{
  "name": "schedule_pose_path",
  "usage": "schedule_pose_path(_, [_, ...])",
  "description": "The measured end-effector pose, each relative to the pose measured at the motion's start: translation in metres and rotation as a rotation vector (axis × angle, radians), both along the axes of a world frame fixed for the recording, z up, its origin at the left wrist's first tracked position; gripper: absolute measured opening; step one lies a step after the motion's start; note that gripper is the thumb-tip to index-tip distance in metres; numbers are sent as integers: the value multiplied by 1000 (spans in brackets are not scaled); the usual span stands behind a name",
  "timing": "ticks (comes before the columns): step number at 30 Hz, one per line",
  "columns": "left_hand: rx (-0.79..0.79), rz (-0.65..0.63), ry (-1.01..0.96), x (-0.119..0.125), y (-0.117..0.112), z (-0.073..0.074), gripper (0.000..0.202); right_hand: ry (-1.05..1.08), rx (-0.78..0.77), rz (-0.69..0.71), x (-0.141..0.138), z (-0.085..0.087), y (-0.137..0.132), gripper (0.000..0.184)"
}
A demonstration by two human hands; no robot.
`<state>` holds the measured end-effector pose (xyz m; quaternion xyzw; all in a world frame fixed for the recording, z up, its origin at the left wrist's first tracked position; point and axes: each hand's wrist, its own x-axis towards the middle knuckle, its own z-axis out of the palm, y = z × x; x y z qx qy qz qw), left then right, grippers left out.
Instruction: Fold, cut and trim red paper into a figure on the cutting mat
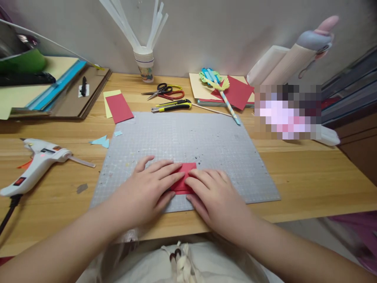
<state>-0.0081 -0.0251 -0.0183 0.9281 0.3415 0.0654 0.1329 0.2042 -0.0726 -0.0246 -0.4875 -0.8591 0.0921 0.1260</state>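
A small piece of folded red paper (185,184) lies on the grey cutting mat (176,137), close to its near edge. My left hand (154,182) is on the paper's left side, fingertips on top and thumb at the near edge; its little finger sticks out. From the right, my right hand (213,190) holds the same paper, fingers bent over it and thumb by the near edge. Both hands cover much of the paper's sides. A folded strip shows along the near edge.
Beyond the mat lie a utility knife (173,105), scissors (160,91) and a paper flower (225,96). To the left are a glue gun (41,165), red and yellow cards (119,108) and blue scraps (101,141). A paper cup (145,68) holds glue sticks.
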Motion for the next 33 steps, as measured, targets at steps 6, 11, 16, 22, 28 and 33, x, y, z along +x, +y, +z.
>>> schedule_pose_path(6, [-4,118,1,-2,-5,2,40,-82,17,181,10,6,19,19])
schedule_pose_path(11, [-44,109,-44,-1,2,-1,57,47,-81,177,10,10,27,13])
schedule_pose_path(16, [-27,204,-43,-1,-17,5,45,41,-118,335,13,10,46,13])
schedule_pose_path(22, [62,361,-19,-2,-53,1,25,-26,-18,580,15,4,76,18])
schedule_pose_path(28, [180,197,-156,4,-43,-6,25,-75,74,765,12,-2,95,21])
schedule_pose_path(33, [274,203,-147,11,-39,-8,19,-24,105,698,14,-1,102,21])
